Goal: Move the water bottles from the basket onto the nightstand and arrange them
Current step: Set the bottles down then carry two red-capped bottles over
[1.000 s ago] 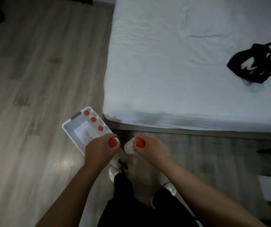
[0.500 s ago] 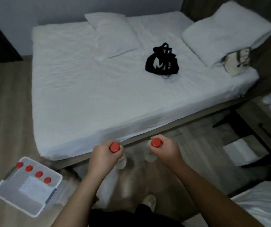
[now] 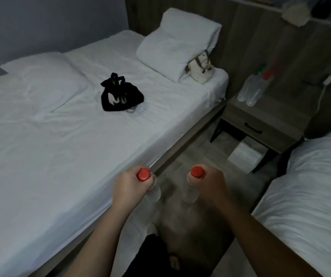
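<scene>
The basket, seen at lower left half a second ago, has passed out of frame as the view swung right. The large bed point(image 3: 60, 146) fills the left side, with the black bag point(image 3: 121, 95) lying on its sheet as before. Left hand point(image 3: 129, 187): fingers curled round the neck of a red-capped water bottle point(image 3: 154, 191), held upright over the bed's edge, grip unchanged. Right hand point(image 3: 212, 186): likewise wrapped round the neck of a second red-capped bottle point(image 3: 190, 192), upright above the floor, just beside the first but apart from it. The nightstand point(image 3: 268, 120), earlier only at the right margin, is now fully in view ahead and to the right, well apart from both hands. Two clear bottles point(image 3: 251, 88) stand close together at the back left of its worktop, blurred; one cap looks green, the other red. A second bed point(image 3: 310, 196) occupies the right edge.
</scene>
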A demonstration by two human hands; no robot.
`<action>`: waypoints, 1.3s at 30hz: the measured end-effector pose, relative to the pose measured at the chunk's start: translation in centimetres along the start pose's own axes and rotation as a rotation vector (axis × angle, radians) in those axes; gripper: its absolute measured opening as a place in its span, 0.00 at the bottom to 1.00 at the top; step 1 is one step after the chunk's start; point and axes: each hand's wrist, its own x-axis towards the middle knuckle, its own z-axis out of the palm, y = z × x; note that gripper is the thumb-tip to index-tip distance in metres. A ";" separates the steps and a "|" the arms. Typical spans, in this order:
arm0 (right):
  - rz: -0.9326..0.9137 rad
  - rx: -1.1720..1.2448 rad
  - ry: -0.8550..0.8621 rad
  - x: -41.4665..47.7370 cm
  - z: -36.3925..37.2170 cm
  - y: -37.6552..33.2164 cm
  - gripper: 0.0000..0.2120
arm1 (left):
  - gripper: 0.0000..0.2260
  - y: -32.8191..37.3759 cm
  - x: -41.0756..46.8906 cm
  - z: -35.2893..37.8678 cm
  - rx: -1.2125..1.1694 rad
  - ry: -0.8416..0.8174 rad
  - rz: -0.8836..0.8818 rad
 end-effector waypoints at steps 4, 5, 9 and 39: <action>0.115 0.121 -0.001 2.1 -2.6 1.3 0.05 | 0.04 2.3 4.0 3.5 0.021 -0.068 0.069; 0.124 0.119 0.011 2.9 -3.2 1.9 0.04 | 0.04 2.8 5.1 4.4 0.024 -0.087 0.080; 0.145 0.101 0.070 7.4 -5.1 3.6 0.04 | 0.05 4.8 10.3 8.0 0.037 -0.191 0.117; 0.372 0.144 0.308 41.5 -23.2 15.4 0.06 | 0.12 25.2 42.4 35.9 0.318 -0.662 0.351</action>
